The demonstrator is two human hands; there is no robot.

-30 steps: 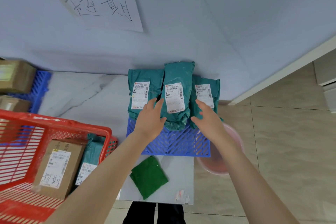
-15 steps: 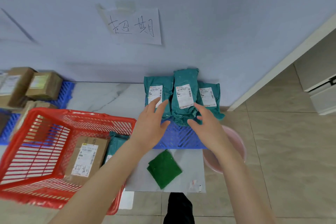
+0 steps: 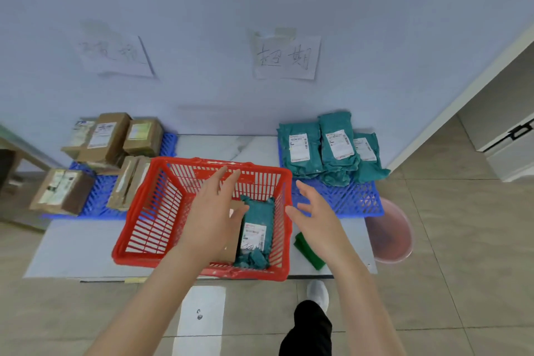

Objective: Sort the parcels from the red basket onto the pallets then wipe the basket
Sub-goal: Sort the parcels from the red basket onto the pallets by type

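Left hand (image 3: 213,211), right hand (image 3: 315,217) at basket (image 3: 156,205), fingers apart, empty. Grip bag (image 3: 257,211) lying between fingertips mid-body; lift straight.

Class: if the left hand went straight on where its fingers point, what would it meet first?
Likely the far wall of the red basket, though the left hand may be high enough to clear it.

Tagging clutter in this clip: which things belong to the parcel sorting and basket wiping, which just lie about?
Job: red basket, teal parcel inside it, left pallet, right pallet, green cloth.
Lying about: pink bucket, paper sheet on floor, white cabinet.
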